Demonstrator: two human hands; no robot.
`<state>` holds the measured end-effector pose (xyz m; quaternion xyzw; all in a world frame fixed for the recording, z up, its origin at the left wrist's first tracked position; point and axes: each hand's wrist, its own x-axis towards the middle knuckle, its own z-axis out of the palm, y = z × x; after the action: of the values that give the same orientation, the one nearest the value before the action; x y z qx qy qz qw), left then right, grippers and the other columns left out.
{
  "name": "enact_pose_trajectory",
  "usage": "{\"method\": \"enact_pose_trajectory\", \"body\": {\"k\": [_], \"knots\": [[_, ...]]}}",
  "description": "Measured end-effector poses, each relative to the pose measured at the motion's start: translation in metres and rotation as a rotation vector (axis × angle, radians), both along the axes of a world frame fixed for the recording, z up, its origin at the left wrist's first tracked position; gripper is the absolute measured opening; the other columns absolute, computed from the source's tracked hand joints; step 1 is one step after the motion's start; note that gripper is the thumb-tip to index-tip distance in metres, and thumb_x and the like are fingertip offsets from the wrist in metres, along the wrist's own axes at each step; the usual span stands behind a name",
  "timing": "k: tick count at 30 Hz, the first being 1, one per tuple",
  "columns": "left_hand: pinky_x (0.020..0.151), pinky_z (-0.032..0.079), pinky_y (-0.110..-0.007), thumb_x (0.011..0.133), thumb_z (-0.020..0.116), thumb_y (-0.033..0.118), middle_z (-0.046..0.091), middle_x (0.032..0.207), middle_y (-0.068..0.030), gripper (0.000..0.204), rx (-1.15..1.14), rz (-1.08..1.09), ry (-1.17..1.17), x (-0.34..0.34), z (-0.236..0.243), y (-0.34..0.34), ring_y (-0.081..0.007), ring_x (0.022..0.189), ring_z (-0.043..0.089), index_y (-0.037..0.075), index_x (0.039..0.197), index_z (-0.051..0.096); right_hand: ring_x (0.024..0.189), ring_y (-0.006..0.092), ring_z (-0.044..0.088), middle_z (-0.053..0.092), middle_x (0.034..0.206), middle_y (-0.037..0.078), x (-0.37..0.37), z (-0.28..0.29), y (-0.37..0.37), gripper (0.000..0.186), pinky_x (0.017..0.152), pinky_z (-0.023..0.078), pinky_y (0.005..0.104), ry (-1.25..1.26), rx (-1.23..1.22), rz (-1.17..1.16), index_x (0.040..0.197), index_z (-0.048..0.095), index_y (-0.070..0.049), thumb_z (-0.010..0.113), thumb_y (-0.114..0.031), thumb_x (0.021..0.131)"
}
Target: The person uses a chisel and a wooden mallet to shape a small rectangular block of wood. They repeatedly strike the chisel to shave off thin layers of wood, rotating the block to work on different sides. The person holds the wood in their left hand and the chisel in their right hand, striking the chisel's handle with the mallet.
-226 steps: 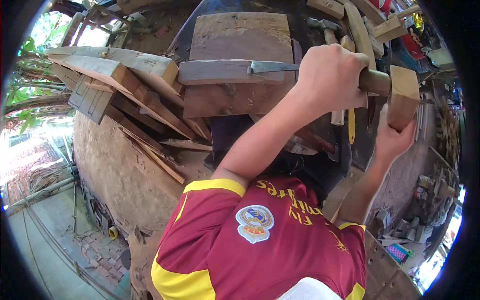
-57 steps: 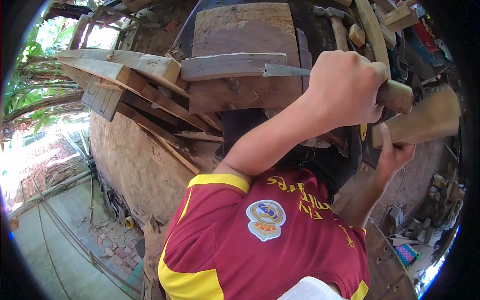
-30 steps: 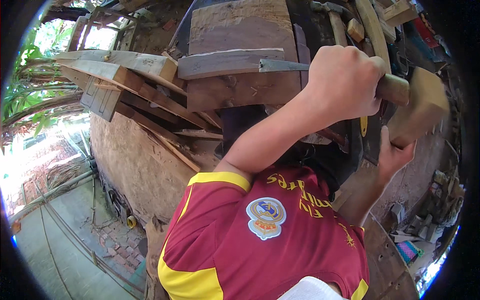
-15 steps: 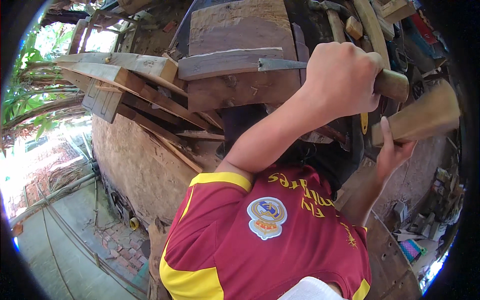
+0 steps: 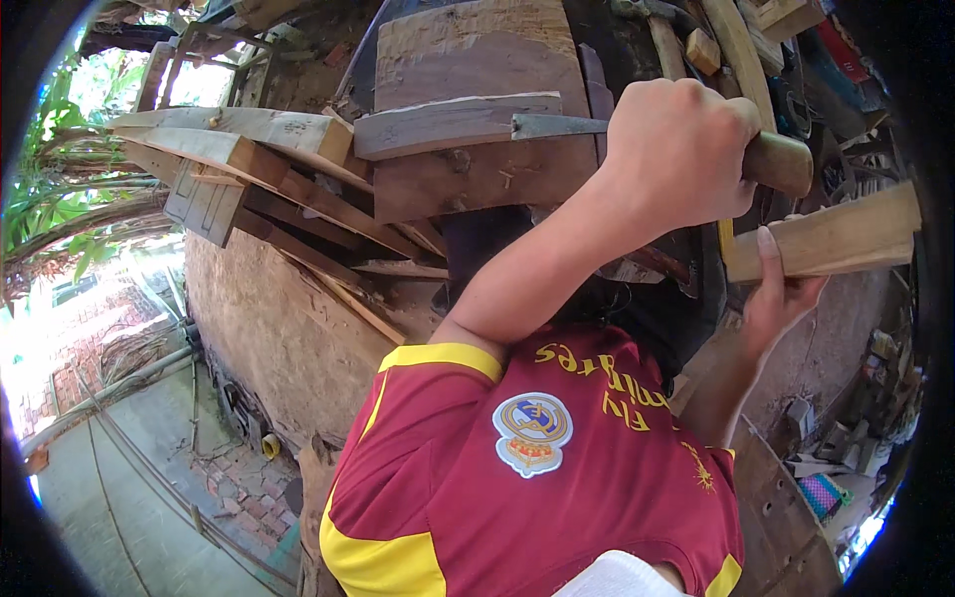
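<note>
My left hand (image 5: 676,149) is closed in a fist around a chisel. The metal blade of the chisel (image 5: 557,126) points left, its tip over the right part of a narrow wooden bar (image 5: 438,126); I cannot tell if they touch. The wooden handle sticks out to the right of the fist. That bar lies across a wide wooden board (image 5: 477,60). Lower right, my right hand (image 5: 781,284) grips a rectangular wooden block (image 5: 831,239) near its left end. The block is just below the chisel's handle end, apart from it. My fist hides most of the handle.
Several rough timber pieces (image 5: 269,149) are stacked at the left of the board. A hammer (image 5: 665,40) and a small wooden cube (image 5: 703,52) lie beyond my left hand. A long wooden bar (image 5: 741,70) lies at the right, and scrap wood (image 5: 856,448) is heaped farther right.
The wooden block, blurred earlier, has turned to a flatter tilt and shifted slightly left with my right hand. My left hand and the chisel have barely moved.
</note>
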<state>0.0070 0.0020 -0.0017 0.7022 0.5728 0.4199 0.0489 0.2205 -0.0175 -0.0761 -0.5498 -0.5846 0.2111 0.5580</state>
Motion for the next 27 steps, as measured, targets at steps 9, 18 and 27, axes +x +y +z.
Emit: {"method": "enact_pose_trajectory", "body": {"k": [9, 18, 27], "knots": [[0.054, 0.050, -0.040, 0.051, 0.070, 0.023, 0.060, 0.059, -0.0111, 0.021, -0.003, -0.016, -0.011, 0.000, 0.000, 0.001, -0.0315, 0.060, 0.062, 0.011, 0.068, 0.063, 0.100, 0.0213, 0.058, 0.059, 0.113, 0.014, -0.011, -0.004, 0.000, 0.062, 0.087, 0.048, 0.0344, 0.049, 0.068, -0.123, 0.119, 0.050, 0.004, 0.082, -0.007, 0.067], [0.054, 0.050, -0.041, 0.051, 0.071, 0.024, 0.059, 0.059, -0.0113, 0.022, -0.004, 0.006, -0.022, 0.000, 0.000, 0.003, -0.0319, 0.059, 0.062, 0.011, 0.066, 0.062, 0.099, 0.0173, 0.056, 0.057, 0.114, 0.014, -0.014, 0.023, 0.007, 0.063, 0.082, 0.049, 0.0320, 0.772, -0.066, 0.069, 0.122, 0.046, 0.003, 0.079, -0.001, 0.068], [0.055, 0.050, -0.042, 0.051, 0.070, 0.023, 0.059, 0.058, -0.0128, 0.021, 0.048, 0.032, -0.034, -0.008, 0.002, 0.000, -0.0330, 0.060, 0.062, 0.010, 0.065, 0.062, 0.099, 0.0244, 0.059, 0.058, 0.113, 0.018, -0.001, 0.011, 0.013, 0.055, 0.086, 0.049, 0.0352, 0.052, 0.050, 0.017, 0.120, 0.048, 0.004, 0.076, -0.010, 0.075]]}}
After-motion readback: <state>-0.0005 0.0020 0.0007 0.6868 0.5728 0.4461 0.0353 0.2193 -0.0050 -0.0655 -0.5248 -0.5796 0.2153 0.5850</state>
